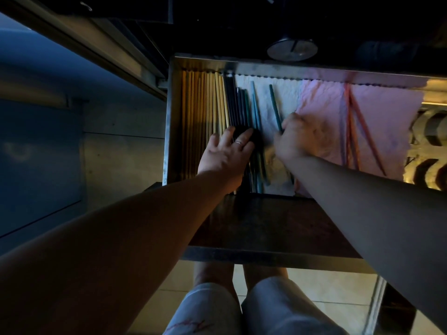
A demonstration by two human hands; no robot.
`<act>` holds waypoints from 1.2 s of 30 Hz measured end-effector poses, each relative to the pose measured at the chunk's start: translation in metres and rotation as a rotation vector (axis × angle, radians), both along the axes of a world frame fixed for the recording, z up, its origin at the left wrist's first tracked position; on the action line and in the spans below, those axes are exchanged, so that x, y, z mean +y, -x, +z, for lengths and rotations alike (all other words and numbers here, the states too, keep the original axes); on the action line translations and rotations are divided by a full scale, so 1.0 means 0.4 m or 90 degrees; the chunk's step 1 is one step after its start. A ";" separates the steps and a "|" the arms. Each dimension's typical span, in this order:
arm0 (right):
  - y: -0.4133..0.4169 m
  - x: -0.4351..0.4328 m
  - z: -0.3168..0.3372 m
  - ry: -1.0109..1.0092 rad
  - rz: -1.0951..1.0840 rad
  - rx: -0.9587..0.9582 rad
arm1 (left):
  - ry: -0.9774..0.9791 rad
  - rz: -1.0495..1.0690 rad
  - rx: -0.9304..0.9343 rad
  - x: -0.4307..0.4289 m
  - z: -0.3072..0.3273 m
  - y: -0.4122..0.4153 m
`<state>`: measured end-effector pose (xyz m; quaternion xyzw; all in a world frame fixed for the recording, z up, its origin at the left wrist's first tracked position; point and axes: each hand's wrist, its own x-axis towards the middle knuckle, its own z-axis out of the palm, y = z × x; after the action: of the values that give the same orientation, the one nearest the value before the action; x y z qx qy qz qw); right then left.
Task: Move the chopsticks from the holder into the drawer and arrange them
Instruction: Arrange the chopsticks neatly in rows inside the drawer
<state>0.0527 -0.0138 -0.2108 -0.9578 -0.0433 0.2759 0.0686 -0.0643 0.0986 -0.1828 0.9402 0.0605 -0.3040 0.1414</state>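
**Open drawer with chopsticks grouped by colour**

Seen from above: steel drawer (169,117) pulled out, filling the frame from 12 to 3 o'clock. Lined with a white cloth (286,97) at the middle and a pink cloth (387,112) toward 3 o'clock, the two meeting edge to edge.

Contents, read from the 9 o'clock wall toward 3 o'clock:
- pale wooden chopsticks (200,105), packed side by side against the wall;
- black chopsticks (231,105), just beside the wooden ones;
- blue-green chopsticks (255,107), next in line and less evenly laid;
- red chopsticks (350,131), on the pink cloth, well apart from the other groups and crossing one another.

All lying roughly along the 12-to-6 o'clock line.

Left hand (225,153): palm down, fingers straight and spread, pressing on the black chopsticks toward their 6 o'clock half. Thin ring (238,142) on one finger.

Right hand (297,139): at 3 o'clock of the left hand, slightly blurred, fingers curled and pinching a single dark green chopstick (274,105). Free end pointing to about 11 o'clock over the white cloth, apart from the blue-green group.

Round metal disc (292,50) in shadow at 12 o'clock, beyond the drawer's far rim. Light shorts (278,310) at 6 o'clock, with a red marking too blurred to read.
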 end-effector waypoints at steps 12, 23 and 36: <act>0.028 0.062 0.021 -0.127 0.025 0.086 | 0.004 -0.012 0.004 0.018 -0.003 0.022; 0.028 0.047 0.019 -0.161 -0.050 0.017 | -0.002 -0.016 0.023 0.002 -0.028 0.010; 0.032 0.038 0.017 -0.187 -0.070 0.087 | -0.001 -0.018 0.054 -0.004 -0.029 0.008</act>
<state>0.0398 0.0014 -0.2041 -0.9173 -0.0258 0.3273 0.2253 -0.0673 0.0971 -0.1946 0.9272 0.0536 -0.3457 0.1340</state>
